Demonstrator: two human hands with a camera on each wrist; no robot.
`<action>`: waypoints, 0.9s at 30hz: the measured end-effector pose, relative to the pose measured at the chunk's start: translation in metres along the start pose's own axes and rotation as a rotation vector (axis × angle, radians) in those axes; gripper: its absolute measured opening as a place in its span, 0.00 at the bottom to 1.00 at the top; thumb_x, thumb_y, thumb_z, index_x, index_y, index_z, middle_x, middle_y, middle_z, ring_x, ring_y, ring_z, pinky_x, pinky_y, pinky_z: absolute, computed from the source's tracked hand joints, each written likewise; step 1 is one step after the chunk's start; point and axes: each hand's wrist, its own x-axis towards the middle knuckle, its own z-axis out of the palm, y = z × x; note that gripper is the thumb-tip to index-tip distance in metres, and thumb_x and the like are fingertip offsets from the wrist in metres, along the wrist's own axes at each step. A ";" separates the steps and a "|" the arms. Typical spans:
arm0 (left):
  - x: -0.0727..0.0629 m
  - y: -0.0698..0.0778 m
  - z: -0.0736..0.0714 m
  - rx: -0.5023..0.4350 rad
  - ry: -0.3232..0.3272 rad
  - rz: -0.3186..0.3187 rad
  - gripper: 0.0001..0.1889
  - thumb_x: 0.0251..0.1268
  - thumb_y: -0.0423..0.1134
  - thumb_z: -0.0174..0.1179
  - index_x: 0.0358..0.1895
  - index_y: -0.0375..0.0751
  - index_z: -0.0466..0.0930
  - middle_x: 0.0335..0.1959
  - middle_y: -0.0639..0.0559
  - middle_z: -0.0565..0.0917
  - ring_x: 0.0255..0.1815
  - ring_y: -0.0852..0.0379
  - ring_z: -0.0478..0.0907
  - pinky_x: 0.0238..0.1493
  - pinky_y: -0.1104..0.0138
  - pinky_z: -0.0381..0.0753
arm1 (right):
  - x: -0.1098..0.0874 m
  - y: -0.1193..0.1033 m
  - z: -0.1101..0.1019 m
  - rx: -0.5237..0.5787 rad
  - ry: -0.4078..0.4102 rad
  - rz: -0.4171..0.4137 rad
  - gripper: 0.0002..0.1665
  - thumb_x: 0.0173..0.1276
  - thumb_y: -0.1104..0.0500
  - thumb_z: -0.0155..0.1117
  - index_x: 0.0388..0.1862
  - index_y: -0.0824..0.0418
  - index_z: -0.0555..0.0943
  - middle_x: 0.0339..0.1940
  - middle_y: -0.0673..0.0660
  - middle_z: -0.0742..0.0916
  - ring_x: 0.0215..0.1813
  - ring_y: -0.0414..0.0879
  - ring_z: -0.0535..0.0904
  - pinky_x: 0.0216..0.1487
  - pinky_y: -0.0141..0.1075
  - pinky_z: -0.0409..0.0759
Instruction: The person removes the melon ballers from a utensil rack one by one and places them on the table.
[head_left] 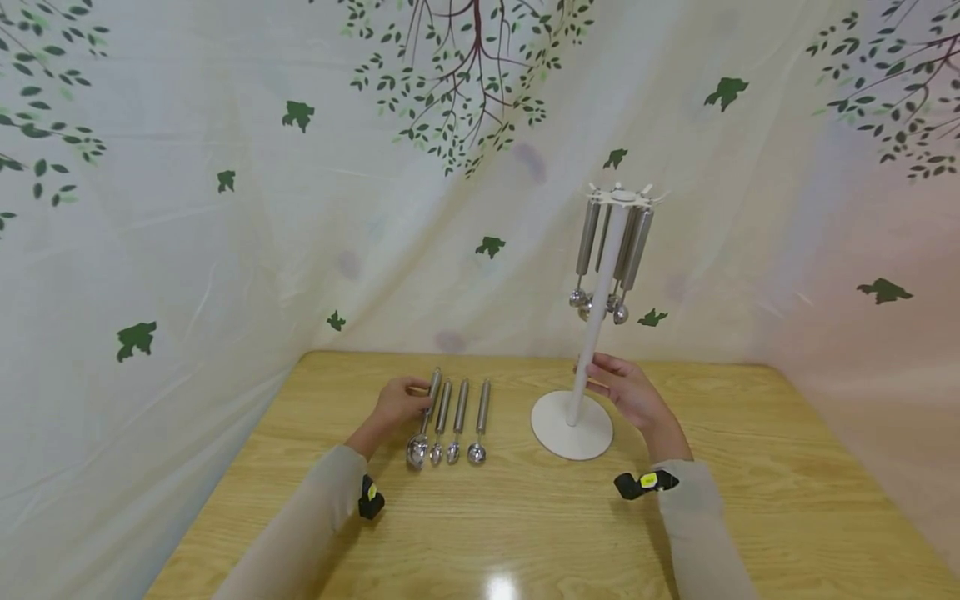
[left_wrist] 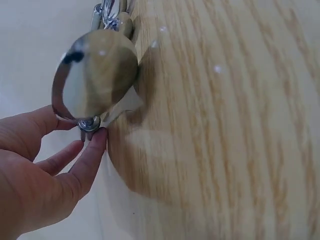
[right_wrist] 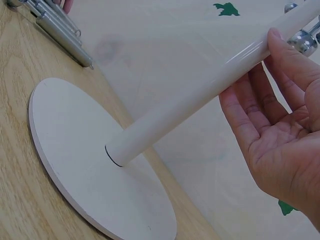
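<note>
My left hand (head_left: 401, 402) pinches the grey handle of the leftmost steel scoop (head_left: 417, 451), which has a large round bowl. In the left wrist view, that shiny bowl (left_wrist: 95, 75) fills much of the foreground, and fingers (left_wrist: 90, 160) meet the handle just behind it. To its right lie three smaller long-handled steel spoons, the farthest right being a round-bowled spoon (head_left: 477, 452). My right hand (head_left: 630, 392) holds the white pole (right_wrist: 195, 105) of an upright utensil stand, thumb on one side and fingers on the other. The stand's round base (head_left: 558, 446) rests on the table.
Several steel utensils (head_left: 636, 250) hang by their handles from the white hooked top (head_left: 624, 197) of the stand. Behind the wooden table (head_left: 495, 517) hangs a pale curtain (head_left: 405, 275) with printed leaves, close to the table's far edge.
</note>
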 end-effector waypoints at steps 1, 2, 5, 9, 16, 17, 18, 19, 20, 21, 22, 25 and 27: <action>-0.001 0.000 0.000 0.025 0.001 0.012 0.17 0.62 0.26 0.63 0.55 0.27 0.81 0.51 0.29 0.86 0.45 0.44 0.88 0.44 0.63 0.90 | 0.000 0.000 0.000 0.001 -0.001 -0.001 0.16 0.80 0.63 0.55 0.50 0.47 0.87 0.49 0.47 0.90 0.53 0.37 0.86 0.59 0.31 0.84; -0.001 0.001 -0.001 0.050 0.003 0.024 0.17 0.62 0.26 0.63 0.55 0.27 0.81 0.51 0.29 0.86 0.46 0.43 0.88 0.44 0.63 0.90 | 0.000 0.000 0.000 0.002 -0.002 -0.001 0.16 0.80 0.63 0.55 0.50 0.47 0.87 0.50 0.47 0.90 0.53 0.37 0.86 0.59 0.31 0.84; -0.004 0.003 -0.003 0.086 0.006 0.032 0.16 0.63 0.26 0.63 0.54 0.28 0.81 0.51 0.30 0.86 0.45 0.43 0.87 0.42 0.63 0.90 | 0.000 -0.001 0.001 0.009 -0.006 -0.002 0.16 0.80 0.63 0.55 0.51 0.48 0.87 0.50 0.47 0.90 0.54 0.37 0.86 0.59 0.31 0.84; -0.008 0.005 -0.006 0.091 -0.008 0.034 0.16 0.64 0.26 0.63 0.54 0.27 0.81 0.49 0.30 0.86 0.41 0.47 0.87 0.41 0.63 0.90 | 0.000 0.000 0.000 0.008 -0.007 -0.005 0.16 0.80 0.64 0.55 0.51 0.48 0.87 0.49 0.45 0.90 0.54 0.37 0.86 0.59 0.31 0.84; -0.010 0.004 -0.006 0.027 -0.030 0.005 0.16 0.63 0.28 0.65 0.53 0.25 0.81 0.41 0.33 0.88 0.31 0.54 0.86 0.37 0.63 0.90 | -0.001 0.000 0.001 0.015 0.001 0.007 0.16 0.79 0.64 0.55 0.51 0.49 0.87 0.48 0.46 0.91 0.53 0.37 0.86 0.59 0.31 0.85; -0.010 0.003 -0.005 0.018 -0.029 -0.001 0.16 0.62 0.29 0.65 0.53 0.25 0.81 0.41 0.33 0.88 0.31 0.55 0.86 0.36 0.63 0.90 | -0.001 0.000 0.001 0.019 0.002 0.010 0.17 0.79 0.65 0.54 0.51 0.49 0.88 0.48 0.46 0.91 0.53 0.37 0.86 0.58 0.31 0.85; -0.010 0.002 -0.004 0.008 -0.027 -0.005 0.17 0.62 0.29 0.65 0.53 0.25 0.81 0.40 0.34 0.88 0.30 0.55 0.86 0.36 0.63 0.90 | -0.001 0.000 0.001 0.022 0.000 0.010 0.17 0.79 0.65 0.54 0.51 0.49 0.88 0.48 0.46 0.91 0.53 0.37 0.86 0.58 0.31 0.85; -0.010 0.002 -0.003 0.002 -0.025 -0.006 0.17 0.62 0.29 0.65 0.52 0.24 0.81 0.39 0.33 0.88 0.30 0.56 0.85 0.36 0.63 0.90 | -0.001 0.001 0.001 0.025 -0.002 0.009 0.17 0.79 0.65 0.54 0.51 0.49 0.88 0.48 0.46 0.91 0.53 0.37 0.86 0.58 0.31 0.85; -0.009 0.001 -0.002 -0.005 -0.023 -0.008 0.17 0.62 0.29 0.65 0.53 0.24 0.81 0.40 0.34 0.88 0.30 0.56 0.85 0.36 0.64 0.90 | -0.001 0.001 0.001 0.026 -0.002 0.007 0.17 0.79 0.65 0.55 0.51 0.48 0.88 0.48 0.46 0.91 0.53 0.37 0.86 0.58 0.31 0.85; -0.010 0.001 -0.001 -0.004 -0.019 -0.005 0.17 0.62 0.28 0.65 0.53 0.24 0.81 0.40 0.33 0.88 0.30 0.57 0.85 0.36 0.64 0.90 | -0.001 0.001 0.001 0.023 -0.001 0.007 0.18 0.79 0.65 0.55 0.50 0.47 0.88 0.49 0.46 0.91 0.53 0.37 0.86 0.58 0.31 0.85; -0.010 0.002 0.000 0.000 -0.017 0.001 0.16 0.62 0.28 0.65 0.52 0.23 0.81 0.40 0.33 0.88 0.30 0.57 0.85 0.36 0.64 0.90 | -0.001 0.002 0.000 0.020 0.001 0.003 0.18 0.79 0.65 0.55 0.50 0.47 0.88 0.49 0.46 0.91 0.53 0.37 0.86 0.58 0.31 0.85; -0.010 0.004 0.000 0.001 -0.021 0.001 0.16 0.63 0.27 0.65 0.53 0.23 0.80 0.41 0.32 0.88 0.31 0.57 0.85 0.36 0.65 0.90 | -0.001 0.001 0.000 0.009 0.010 0.005 0.18 0.79 0.65 0.55 0.50 0.46 0.88 0.49 0.46 0.91 0.53 0.37 0.86 0.59 0.31 0.84; -0.009 0.005 0.000 0.004 -0.024 0.001 0.16 0.63 0.27 0.65 0.53 0.23 0.80 0.41 0.32 0.88 0.31 0.56 0.85 0.37 0.64 0.90 | -0.001 0.000 0.000 0.000 0.018 0.014 0.18 0.79 0.64 0.55 0.49 0.45 0.88 0.50 0.46 0.91 0.53 0.37 0.86 0.59 0.32 0.84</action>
